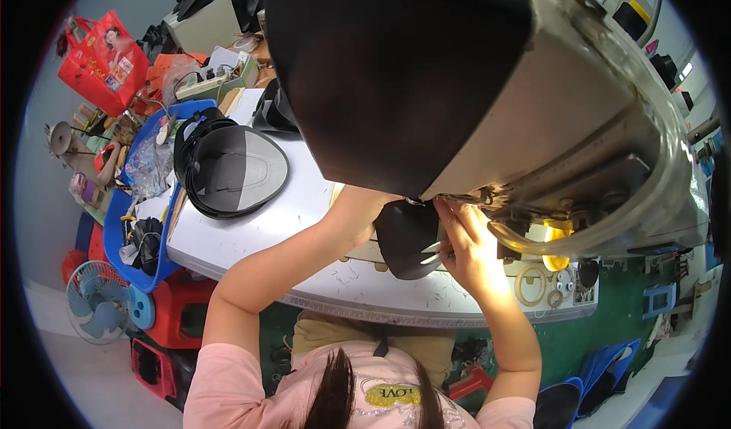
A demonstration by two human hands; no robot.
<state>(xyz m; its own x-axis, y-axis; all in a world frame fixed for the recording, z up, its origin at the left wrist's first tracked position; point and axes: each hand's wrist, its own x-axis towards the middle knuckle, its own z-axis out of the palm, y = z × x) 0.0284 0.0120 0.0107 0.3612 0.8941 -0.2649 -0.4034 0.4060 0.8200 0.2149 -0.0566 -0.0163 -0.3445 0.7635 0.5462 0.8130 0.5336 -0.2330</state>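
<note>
Right hand (466, 240) pinches edge of black leather piece (407, 239) — piece sits between both hands under sewing machine (533, 109). Left hand (364, 208) mostly hidden behind it — grip unclear.

Matt black fabric piece (407, 239) — soft, slightly sheened. Brushed grey metal machine head (579, 117), worn and scuffed. Smooth white tabletop (304, 200), scratched. Glossy blue plastic bin (114, 231) — red plastic stool (183, 307).
</note>
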